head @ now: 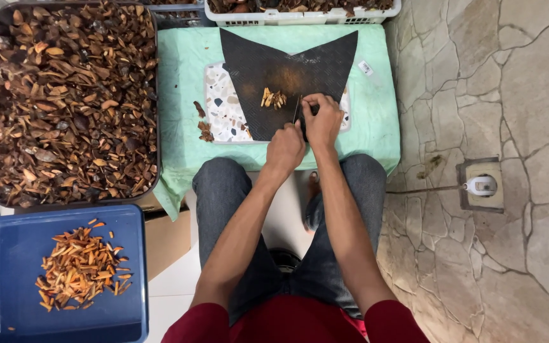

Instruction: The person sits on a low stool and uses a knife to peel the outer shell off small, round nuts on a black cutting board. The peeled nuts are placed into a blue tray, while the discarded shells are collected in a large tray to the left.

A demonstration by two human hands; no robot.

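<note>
My right hand (323,119) grips a knife (297,109) by its dark handle, the blade standing edge-down on a black rubber mat (287,67). My left hand (285,149) is curled just left of the blade at the mat's near edge; what it pinches is hidden. A small pile of pale cut strips (274,98) lies on the mat left of the knife. The mat rests on a speckled cutting board (223,111) over a green cloth (182,82) on a low table.
A large dark tray (71,101) heaped with brown husk pieces stands at the left. A blue bin (7,254) at the lower left holds orange-tan cut strips (81,267). A white basket (300,16) sits behind the table. Stone floor with a drain (481,185) lies to the right.
</note>
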